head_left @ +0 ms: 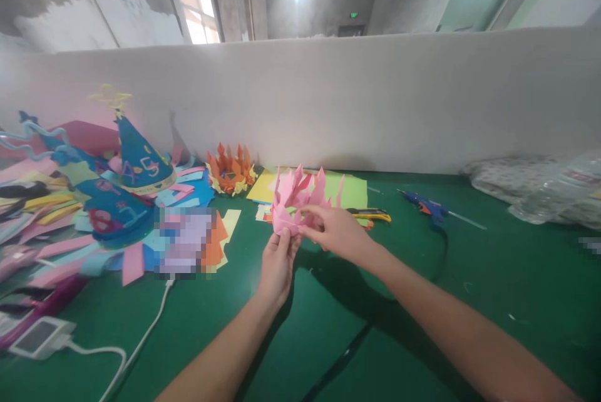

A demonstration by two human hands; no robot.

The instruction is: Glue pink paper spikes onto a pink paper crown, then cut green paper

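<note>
A pink folded-paper crown [285, 217] with pointed tips is held up over the green table, in the middle of the head view. My left hand [277, 267] grips its lower edge from below, thumb in front. From the right, my right hand [335, 231] pinches the crown's near side between thumb and fingers. Part of the crown's right side is hidden behind my right hand. Sheets of yellow and light green paper [354, 192] lie behind it, and a yellow utility knife [373, 215] rests just beyond my right hand.
An orange and yellow paper crown [230, 170] stands at the back. Blue cone hats [143, 161] and many paper strips [66, 245] crowd the left. A blue glue gun [425, 205], its cord trailing, and a plastic bottle [558, 192] are on the right. A white partition [300, 101] stands behind.
</note>
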